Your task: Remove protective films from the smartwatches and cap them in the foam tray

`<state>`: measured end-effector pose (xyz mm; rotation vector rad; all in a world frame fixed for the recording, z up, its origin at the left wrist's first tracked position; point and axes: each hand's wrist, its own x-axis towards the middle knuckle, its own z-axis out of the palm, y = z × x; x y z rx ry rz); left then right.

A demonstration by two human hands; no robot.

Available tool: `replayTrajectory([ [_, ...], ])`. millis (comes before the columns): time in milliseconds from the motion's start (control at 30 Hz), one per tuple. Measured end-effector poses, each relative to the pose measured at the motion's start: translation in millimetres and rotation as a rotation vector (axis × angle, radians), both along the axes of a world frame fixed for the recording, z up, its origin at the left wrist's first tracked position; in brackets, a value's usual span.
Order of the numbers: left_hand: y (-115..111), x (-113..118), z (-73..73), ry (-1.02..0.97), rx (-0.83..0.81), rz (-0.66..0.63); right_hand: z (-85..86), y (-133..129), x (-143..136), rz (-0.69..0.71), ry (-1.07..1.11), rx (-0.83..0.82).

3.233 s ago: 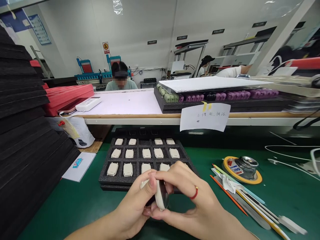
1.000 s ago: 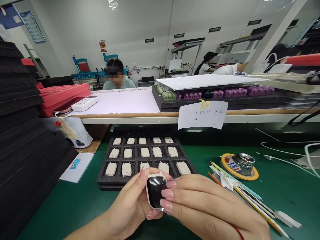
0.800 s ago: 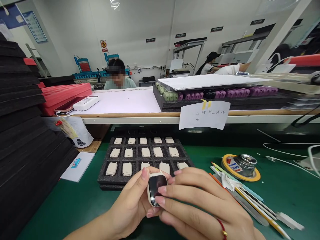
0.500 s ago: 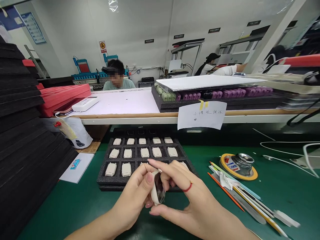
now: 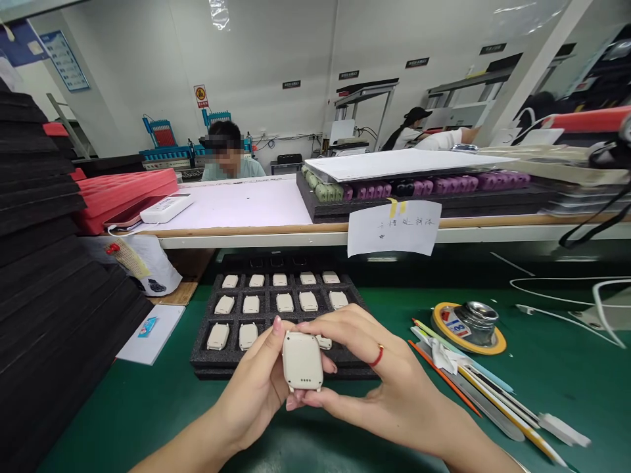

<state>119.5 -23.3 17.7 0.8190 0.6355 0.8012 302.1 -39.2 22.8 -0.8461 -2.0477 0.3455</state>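
A cream smartwatch case (image 5: 302, 361) is held between both hands, its flat back with a row of small contacts turned up toward me. My left hand (image 5: 259, 387) grips the left side, thumb along the upper left edge. My right hand (image 5: 374, 381) holds the other side, index finger at the top edge and thumb at the bottom corner. Just beyond the hands lies a black foam tray (image 5: 207, 361), its compartments holding several similar cream watch cases (image 5: 218, 336). The hands hide part of the tray's front row.
Right of the hands lie an orange stick (image 5: 446, 380), other thin tools, and a metal can (image 5: 480, 322) on a yellow tape roll (image 5: 497, 345). Black foam sheets (image 5: 44, 295) are stacked at left. A shelf (image 5: 276, 230) crosses behind the tray; a person (image 5: 229, 157) sits beyond it.
The watch case has been turned: its dark glass side was showing edge-on before, and now its cream back faces me. Both hands still hold it in nearly the same place.
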Motion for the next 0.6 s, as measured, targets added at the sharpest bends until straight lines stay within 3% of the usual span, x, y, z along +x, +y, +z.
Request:
replayTrajectory([
  [133,25,-5,-8.6,0.151,0.098,-0.032,-10.8,7,9,-0.051,-0.129,-0.262],
  [200,52,-11,-16.6,0.413,0.215,-0.011,-19.3,18,15,-0.059,-0.162,-0.415],
  [267,89,-21,-25.1,0.551,0.248,0.058,-28.1,34,21,-0.056,-0.167,-0.524],
  [467,208,-61,-37.5,0.964,0.436,0.392,-48.2,114,29,-0.217,-0.270,-0.505],
  [600,248,-79,-44.0,1.158,0.583,0.419,-54.1,176,41,-0.428,-0.343,-0.476],
])
